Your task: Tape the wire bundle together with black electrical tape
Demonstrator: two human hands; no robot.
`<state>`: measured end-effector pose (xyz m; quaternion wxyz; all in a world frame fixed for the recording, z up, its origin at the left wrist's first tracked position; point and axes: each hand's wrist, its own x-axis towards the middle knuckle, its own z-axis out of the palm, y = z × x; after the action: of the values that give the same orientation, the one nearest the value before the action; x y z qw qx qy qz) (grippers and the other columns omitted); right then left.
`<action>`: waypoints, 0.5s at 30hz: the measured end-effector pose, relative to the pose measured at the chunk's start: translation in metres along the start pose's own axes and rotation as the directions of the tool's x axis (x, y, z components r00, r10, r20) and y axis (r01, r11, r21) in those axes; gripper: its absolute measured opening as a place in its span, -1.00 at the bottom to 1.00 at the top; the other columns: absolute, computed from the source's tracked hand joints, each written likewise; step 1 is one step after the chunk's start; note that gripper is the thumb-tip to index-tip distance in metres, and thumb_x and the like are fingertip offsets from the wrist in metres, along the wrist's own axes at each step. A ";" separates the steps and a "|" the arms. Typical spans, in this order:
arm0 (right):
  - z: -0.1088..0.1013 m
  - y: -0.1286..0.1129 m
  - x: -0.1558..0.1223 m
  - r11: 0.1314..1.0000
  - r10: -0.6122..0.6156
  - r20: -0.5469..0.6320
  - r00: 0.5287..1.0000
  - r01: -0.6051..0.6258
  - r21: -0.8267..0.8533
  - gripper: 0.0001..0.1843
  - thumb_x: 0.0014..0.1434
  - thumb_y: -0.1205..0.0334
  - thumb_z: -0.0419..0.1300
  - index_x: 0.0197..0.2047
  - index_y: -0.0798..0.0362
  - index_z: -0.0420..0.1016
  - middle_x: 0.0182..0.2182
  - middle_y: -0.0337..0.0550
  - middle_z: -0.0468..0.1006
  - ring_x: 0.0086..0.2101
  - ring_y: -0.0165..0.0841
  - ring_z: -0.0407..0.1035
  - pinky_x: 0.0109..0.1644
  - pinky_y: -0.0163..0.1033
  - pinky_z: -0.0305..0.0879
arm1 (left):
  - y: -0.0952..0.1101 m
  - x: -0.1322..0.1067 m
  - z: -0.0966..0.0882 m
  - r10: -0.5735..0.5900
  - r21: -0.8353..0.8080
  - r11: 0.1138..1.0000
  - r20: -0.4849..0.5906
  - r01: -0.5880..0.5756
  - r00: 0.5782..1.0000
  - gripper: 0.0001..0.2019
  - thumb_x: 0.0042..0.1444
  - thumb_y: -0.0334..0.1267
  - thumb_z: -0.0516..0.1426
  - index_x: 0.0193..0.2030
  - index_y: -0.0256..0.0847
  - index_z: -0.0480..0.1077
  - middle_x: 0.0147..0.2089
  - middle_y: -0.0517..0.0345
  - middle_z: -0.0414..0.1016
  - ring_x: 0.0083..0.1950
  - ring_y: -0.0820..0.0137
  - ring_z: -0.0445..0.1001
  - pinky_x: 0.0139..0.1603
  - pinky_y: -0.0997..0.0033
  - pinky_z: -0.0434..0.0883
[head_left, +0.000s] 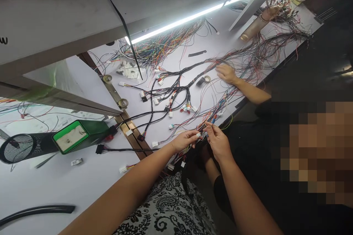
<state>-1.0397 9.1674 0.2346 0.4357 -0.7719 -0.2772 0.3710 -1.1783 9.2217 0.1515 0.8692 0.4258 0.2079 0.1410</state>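
Observation:
My left hand (186, 140) pinches a small white connector (198, 135) between thumb and fingertips, over the table's front edge. Close beside it, my right hand (218, 142) is closed, thumb and forefinger pressed together at a thin wire near the connector. A slim blue-and-red object (213, 118) shows just past the right fingers; whether that hand grips it I cannot tell. A bundle of coloured wires (220, 104) runs beneath and beyond both hands. White connectors (171, 167) on wire ends hang or lie below my left forearm.
Black-sleeved harness branches (165, 89) with connectors spread across the white table. Another person's hand (226, 73) rests on the wires at right, near a tape roll (206, 79). A green holder (82, 136) with a mesh cup (20, 147) stands left. A lit tube (198, 14) hangs under the shelf.

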 end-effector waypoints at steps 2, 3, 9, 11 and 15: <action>0.000 0.001 -0.001 0.992 0.042 0.038 0.998 -0.046 0.115 -0.46 0.09 -0.13 0.23 0.02 0.04 0.44 -0.26 -0.12 0.57 -0.37 -0.35 0.44 -0.26 -0.20 0.42 | -0.001 0.000 -0.001 0.010 0.005 1.000 0.013 -0.010 1.000 -0.48 0.13 0.12 0.12 0.07 -0.25 0.37 -0.12 0.05 0.45 -0.45 0.54 0.33 -0.33 0.44 0.27; 0.000 0.002 -0.002 0.985 0.044 0.065 0.997 -0.054 0.161 -0.46 0.06 -0.09 0.27 0.02 0.04 0.42 -0.23 -0.12 0.58 -0.33 -0.33 0.46 -0.22 -0.19 0.44 | -0.001 0.000 -0.001 0.014 0.008 1.000 0.019 -0.015 1.000 -0.47 0.13 0.13 0.12 0.07 -0.24 0.37 -0.12 0.05 0.44 -0.45 0.54 0.33 -0.32 0.44 0.27; -0.001 0.001 -0.004 0.992 0.036 0.118 0.992 -0.049 0.113 -0.51 0.08 0.00 0.27 0.03 0.05 0.39 -0.14 -0.06 0.58 -0.10 -0.20 0.47 -0.02 -0.07 0.43 | 0.000 0.001 -0.002 0.024 0.015 1.000 0.037 -0.025 0.999 -0.47 0.14 0.11 0.11 0.10 -0.23 0.37 -0.25 0.16 0.37 -0.44 0.53 0.31 -0.32 0.46 0.27; -0.002 0.001 -0.004 0.997 0.030 0.134 0.991 -0.038 0.060 -0.51 0.08 -0.01 0.27 0.03 0.04 0.40 -0.15 -0.06 0.59 -0.09 -0.19 0.47 0.00 -0.05 0.42 | 0.000 0.001 -0.002 0.021 0.027 0.999 0.042 -0.023 0.999 -0.45 0.14 0.12 0.11 0.14 -0.22 0.35 -0.31 0.19 0.33 -0.44 0.52 0.31 -0.31 0.46 0.26; -0.003 0.003 -0.003 0.995 -0.040 0.138 0.990 0.053 -0.090 -0.59 0.09 -0.04 0.23 -0.07 0.02 0.46 -0.16 -0.06 0.60 -0.13 -0.18 0.48 0.02 -0.04 0.40 | -0.001 0.001 -0.002 0.021 0.060 0.998 0.041 -0.024 0.999 -0.43 0.15 0.13 0.09 0.17 -0.22 0.34 -0.34 0.20 0.31 -0.43 0.51 0.30 -0.31 0.46 0.24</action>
<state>-1.0389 9.1619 0.2339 0.3878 -0.7574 -0.3413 0.3992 -1.1780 9.2231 0.1489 0.8584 0.4569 0.1896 0.1357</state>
